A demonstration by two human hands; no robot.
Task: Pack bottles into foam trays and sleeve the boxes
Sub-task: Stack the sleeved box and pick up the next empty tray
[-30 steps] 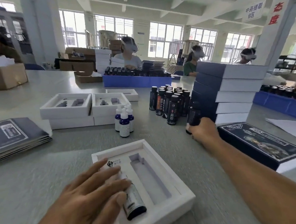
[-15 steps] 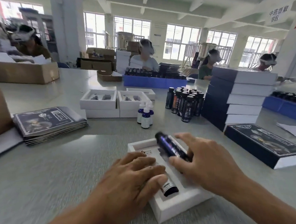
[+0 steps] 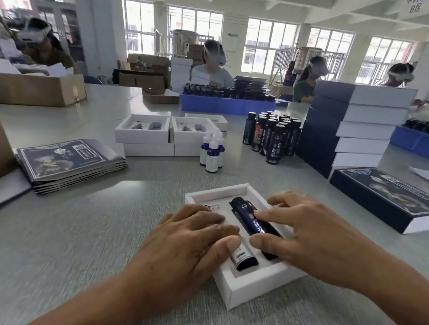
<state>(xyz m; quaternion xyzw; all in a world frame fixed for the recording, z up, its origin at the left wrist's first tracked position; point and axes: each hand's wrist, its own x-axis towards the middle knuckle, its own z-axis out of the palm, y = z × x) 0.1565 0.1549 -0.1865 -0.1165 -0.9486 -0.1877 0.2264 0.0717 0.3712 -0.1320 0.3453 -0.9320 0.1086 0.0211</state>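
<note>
A white foam tray lies on the grey table in front of me. In its right slot lies a dark blue bottle; my right hand presses it down with straight fingers and thumb. In the left slot lies a smaller bottle with a dark base, mostly hidden under my left hand, which rests flat on it.
Several dark bottles and small dropper bottles stand beyond the tray. Empty foam trays sit further back. A pile of flat printed sleeves lies left, a stack of boxes and a sleeved box right. People work across the table.
My right hand brought a dark bottle from the standing group to the tray and laid it into the right slot. My left hand stayed on the smaller bottle.
</note>
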